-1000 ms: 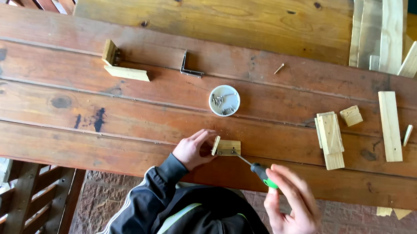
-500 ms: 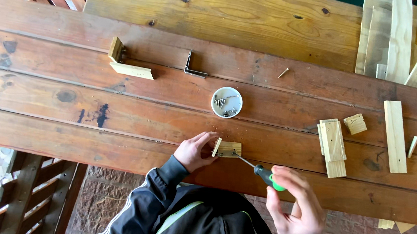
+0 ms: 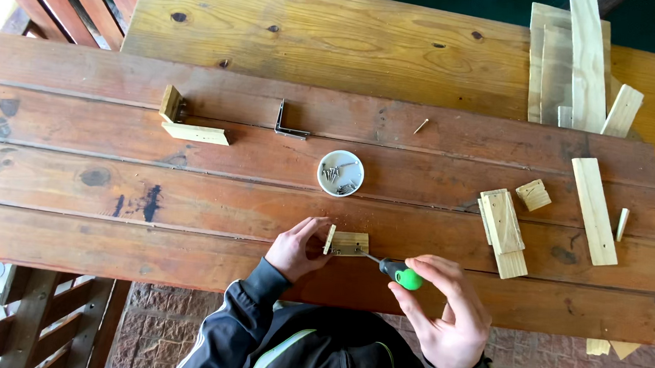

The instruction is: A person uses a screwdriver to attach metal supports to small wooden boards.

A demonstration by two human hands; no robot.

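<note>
**Hands at the small wooden corner piece, front edge of the surface**

Your torso in the dark jacket hides the near edge of the surface. The screwdriver's tip is too small to make out where it meets the wood; you cannot tell whether it sits in a screw head.

Your left hand rests on the surface, fingers curled closed against the left end of the small wooden corner piece, bracing its upright end. The piece lies on the front plank, just below the white dish of screws.

Your right hand is closed around the green-handled screwdriver, fingers wrapped on the handle, shaft angled up-left to the piece's right end.

Further right, well apart, lie loose wood offcuts.
</note>
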